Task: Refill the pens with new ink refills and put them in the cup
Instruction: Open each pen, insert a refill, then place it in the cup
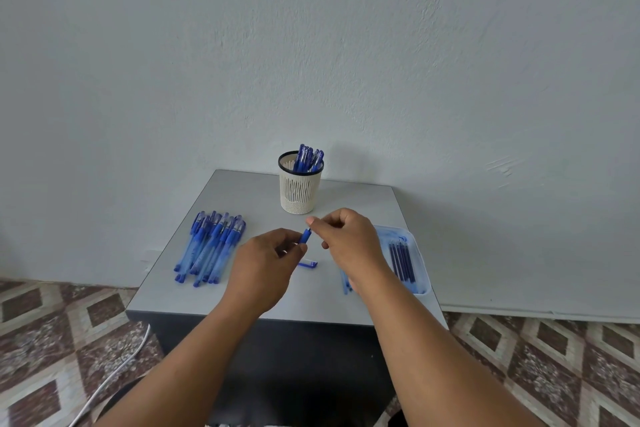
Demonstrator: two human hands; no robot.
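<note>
1. A patterned tile floor [52, 340] surrounded the grey table [242, 302].
2. Above its middle, the left hand [266, 263] and right hand [346, 239] together pinched a blue pen [306, 236], tilted up-right.
3. The cup [298, 191] stood before the white wall [311, 45].

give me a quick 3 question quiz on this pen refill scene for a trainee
1. True or false: the cream perforated plastic cup at the back of the grey table already holds blue pens.
2. Which side of the table has the pile of blue capped pens?
A. the person's left
B. the person's right
C. behind the cup
3. Fill in: the dark blue ink refills lie in a pale blue ____.

Extra facts: the left hand and the right hand both hold one blue pen part; a small blue and white pen cap lies on the table below it.

Key: 1 true; 2 A; 3 tray
</note>
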